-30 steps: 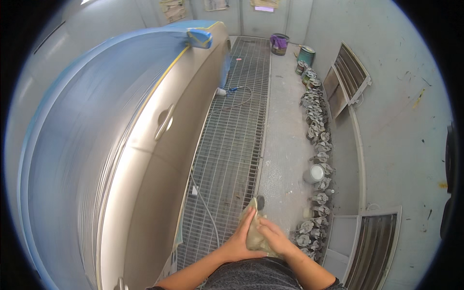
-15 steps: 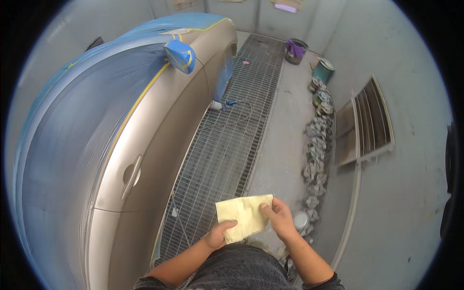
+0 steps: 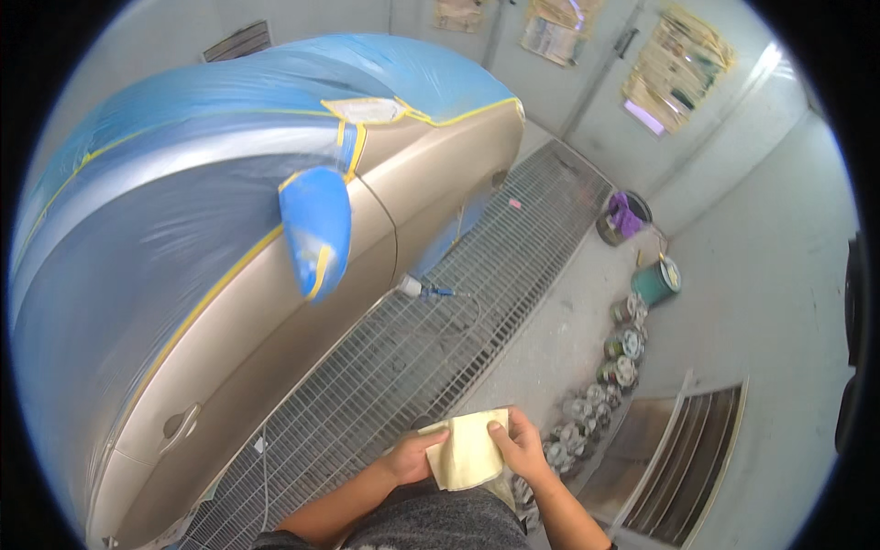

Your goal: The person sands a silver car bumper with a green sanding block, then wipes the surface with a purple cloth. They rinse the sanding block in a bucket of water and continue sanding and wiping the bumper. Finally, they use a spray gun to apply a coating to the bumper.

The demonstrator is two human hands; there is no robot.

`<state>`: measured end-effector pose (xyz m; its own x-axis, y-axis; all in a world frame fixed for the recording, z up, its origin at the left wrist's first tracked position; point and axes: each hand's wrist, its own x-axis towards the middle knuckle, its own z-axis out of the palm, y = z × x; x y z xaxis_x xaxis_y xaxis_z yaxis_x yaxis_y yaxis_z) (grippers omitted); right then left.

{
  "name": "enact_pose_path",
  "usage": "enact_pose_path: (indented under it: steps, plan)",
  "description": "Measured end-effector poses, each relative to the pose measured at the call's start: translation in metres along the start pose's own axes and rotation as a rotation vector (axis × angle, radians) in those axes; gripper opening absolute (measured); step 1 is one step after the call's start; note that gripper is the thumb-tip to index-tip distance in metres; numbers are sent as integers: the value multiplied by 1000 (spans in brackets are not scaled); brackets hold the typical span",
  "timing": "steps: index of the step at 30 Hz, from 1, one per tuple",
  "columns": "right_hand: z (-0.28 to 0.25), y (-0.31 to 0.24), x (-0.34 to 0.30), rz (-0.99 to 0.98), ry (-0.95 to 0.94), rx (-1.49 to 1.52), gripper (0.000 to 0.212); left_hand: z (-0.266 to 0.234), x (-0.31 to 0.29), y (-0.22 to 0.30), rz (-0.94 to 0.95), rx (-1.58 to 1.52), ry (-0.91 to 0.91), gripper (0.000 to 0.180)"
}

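Note:
Both hands hold a pale yellow folded tack cloth in front of my body. My left hand pinches its left edge, thumb on top. On the opposite side, my right hand grips the upper right corner with the thumb pressed on the face; its other fingers are mostly behind the cloth. To the left stands a beige car, its windows and roof covered in blue masking film. Its side mirror is wrapped in blue film with yellow tape.
Metal floor grating runs beside the car. A spray gun with a hose lies on it near the car's lower edge. Along the right wall stand several paint cans, a green drum and a dark bin with purple material.
My view has swung, bringing more of the car's front and far wall into sight. The cloth, still between both hands, now looks narrower, with my hands closer together.

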<state>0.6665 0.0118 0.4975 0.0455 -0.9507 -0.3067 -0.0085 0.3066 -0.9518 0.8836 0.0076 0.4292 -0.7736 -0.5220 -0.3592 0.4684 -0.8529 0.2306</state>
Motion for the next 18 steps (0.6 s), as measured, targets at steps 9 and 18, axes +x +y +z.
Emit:
enact_pose_path:
  steps: [9, 18]
  plan:
    - [-264, 66, 227, 371, -92, -389, 19, -77, 79, 90, 1162, -283, 834, 66]
    - [-351, 74, 459, 322, -331, -630, 23, -168, 50, 171, 1691, -286, 1836, 44]
